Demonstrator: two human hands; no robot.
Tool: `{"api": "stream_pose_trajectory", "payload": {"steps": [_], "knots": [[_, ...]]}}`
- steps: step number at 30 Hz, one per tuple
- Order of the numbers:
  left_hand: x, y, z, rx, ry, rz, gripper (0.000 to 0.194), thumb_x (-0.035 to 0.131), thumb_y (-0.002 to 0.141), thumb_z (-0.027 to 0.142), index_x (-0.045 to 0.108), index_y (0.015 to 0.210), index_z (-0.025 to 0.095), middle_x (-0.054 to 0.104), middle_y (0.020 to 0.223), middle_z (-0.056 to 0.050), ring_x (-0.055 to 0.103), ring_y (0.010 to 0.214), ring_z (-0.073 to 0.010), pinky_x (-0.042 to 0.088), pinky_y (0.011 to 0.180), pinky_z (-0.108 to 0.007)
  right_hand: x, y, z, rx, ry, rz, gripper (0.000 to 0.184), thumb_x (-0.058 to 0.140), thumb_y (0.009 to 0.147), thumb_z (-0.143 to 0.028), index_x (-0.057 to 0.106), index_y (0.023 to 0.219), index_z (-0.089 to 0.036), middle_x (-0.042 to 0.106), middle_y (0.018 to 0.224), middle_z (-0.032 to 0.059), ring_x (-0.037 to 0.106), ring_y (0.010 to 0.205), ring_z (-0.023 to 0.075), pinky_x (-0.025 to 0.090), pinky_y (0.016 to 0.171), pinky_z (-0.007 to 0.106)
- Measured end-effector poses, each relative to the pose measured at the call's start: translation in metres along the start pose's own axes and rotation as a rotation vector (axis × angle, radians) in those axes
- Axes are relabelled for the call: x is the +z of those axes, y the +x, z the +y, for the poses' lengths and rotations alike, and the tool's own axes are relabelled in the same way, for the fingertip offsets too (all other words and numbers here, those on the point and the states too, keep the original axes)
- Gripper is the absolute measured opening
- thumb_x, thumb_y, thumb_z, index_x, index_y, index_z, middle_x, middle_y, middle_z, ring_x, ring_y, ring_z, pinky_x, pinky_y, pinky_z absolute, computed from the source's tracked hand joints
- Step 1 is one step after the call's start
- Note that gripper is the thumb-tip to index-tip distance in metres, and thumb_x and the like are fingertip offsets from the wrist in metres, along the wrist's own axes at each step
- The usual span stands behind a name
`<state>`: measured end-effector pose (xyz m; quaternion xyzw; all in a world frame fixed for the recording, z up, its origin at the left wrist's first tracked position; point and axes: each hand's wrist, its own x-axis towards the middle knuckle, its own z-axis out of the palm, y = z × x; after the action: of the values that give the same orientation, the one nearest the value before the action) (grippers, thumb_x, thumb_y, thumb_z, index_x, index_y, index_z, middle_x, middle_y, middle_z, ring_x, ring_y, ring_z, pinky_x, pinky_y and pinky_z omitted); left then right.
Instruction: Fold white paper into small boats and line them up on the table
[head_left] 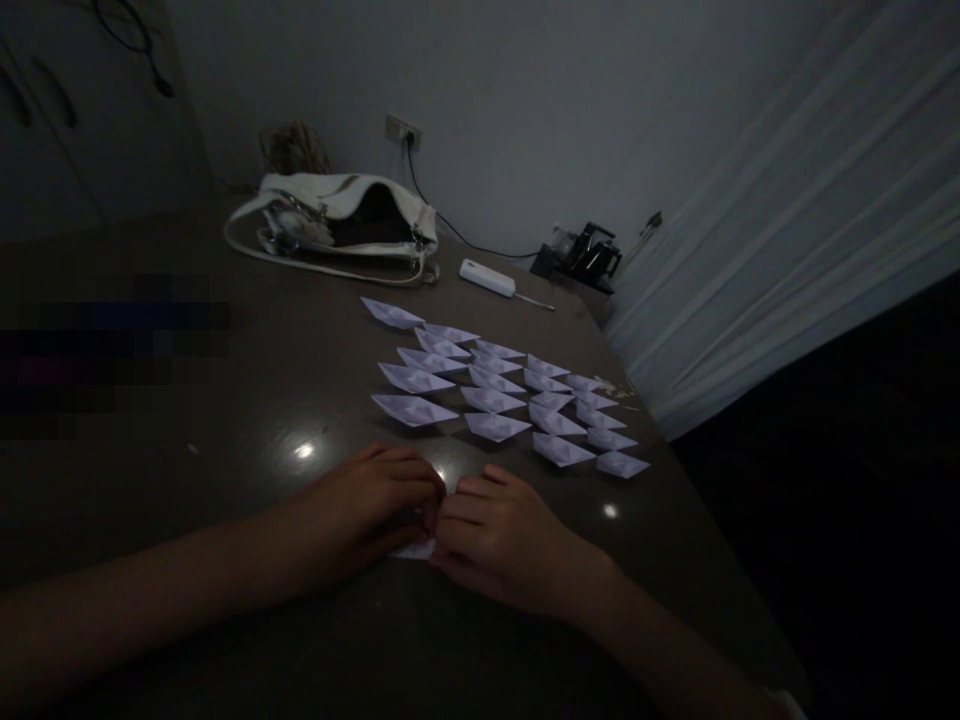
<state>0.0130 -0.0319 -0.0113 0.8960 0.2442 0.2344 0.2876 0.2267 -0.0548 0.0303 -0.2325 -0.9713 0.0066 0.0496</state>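
Close to me on the dark table, a small piece of white paper [414, 550] shows between my two hands; most of it is hidden by the fingers, so its folded shape is unclear. My left hand [379, 505] closes over its left side with curled fingers. My right hand [499, 540] grips its right side, fingertips pressed together against the left hand's. Just beyond the hands, several folded white paper boats [415, 410] stand in rough rows, spreading to the right as far as a small boat [622, 464] near the table edge.
A white handbag [352, 215] lies open at the back, beside a white power bank [487, 278] with a short strap. A wall outlet [403, 132] feeds a black cable. Behind the table's far right corner sits a black coffee maker [592, 255], near a white curtain [780, 200].
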Motion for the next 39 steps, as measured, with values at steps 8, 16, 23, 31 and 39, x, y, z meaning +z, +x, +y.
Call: {"api": "stream_pose_trajectory", "payload": {"steps": [8,16,23,31,39], "knots": [[-0.001,0.001,0.001,-0.009,-0.003,-0.037,0.014,0.056,0.091,0.012,0.063,0.095,0.024,0.065,0.100,0.000,0.056,0.098,-0.0201,0.037,0.087,-0.032,0.001,0.001,-0.002,0.073,0.038,0.015,0.009,0.059,0.089,-0.024,0.063,0.085,-0.016,0.068,0.088,0.0020,0.055,0.079,0.0155,0.035,0.071,0.030],[0.000,0.000,0.000,0.010,-0.006,-0.003,0.013,0.058,0.089,0.012,0.064,0.094,0.023,0.066,0.099,-0.001,0.057,0.096,-0.0205,0.039,0.086,-0.032,0.000,0.002,-0.005,0.138,0.047,-0.004,0.007,0.062,0.087,-0.023,0.063,0.083,-0.018,0.068,0.085,0.0016,0.056,0.081,0.0162,0.035,0.071,0.031],[-0.002,0.000,0.002,-0.011,-0.014,-0.029,0.015,0.057,0.089,0.011,0.063,0.094,0.024,0.064,0.099,0.000,0.056,0.097,-0.0199,0.039,0.086,-0.031,-0.001,0.002,-0.007,0.128,0.052,-0.014,0.009,0.060,0.089,-0.023,0.063,0.083,-0.017,0.069,0.087,0.0021,0.057,0.081,0.0165,0.035,0.070,0.031],[-0.002,0.000,0.002,0.005,-0.013,-0.031,0.014,0.057,0.090,0.013,0.064,0.096,0.024,0.064,0.099,0.000,0.055,0.097,-0.0201,0.039,0.086,-0.031,0.004,0.005,-0.011,0.118,0.053,0.064,0.013,0.058,0.089,-0.023,0.064,0.081,-0.016,0.068,0.084,0.0012,0.059,0.076,0.0151,0.037,0.066,0.030],[-0.005,0.001,0.007,-0.035,-0.010,-0.048,0.012,0.059,0.089,0.011,0.063,0.092,0.022,0.063,0.098,0.000,0.055,0.098,-0.0205,0.037,0.085,-0.030,0.007,0.004,-0.013,0.161,0.087,0.089,0.009,0.058,0.085,-0.019,0.065,0.082,-0.015,0.067,0.081,0.0018,0.059,0.070,0.0148,0.040,0.063,0.027]]}}
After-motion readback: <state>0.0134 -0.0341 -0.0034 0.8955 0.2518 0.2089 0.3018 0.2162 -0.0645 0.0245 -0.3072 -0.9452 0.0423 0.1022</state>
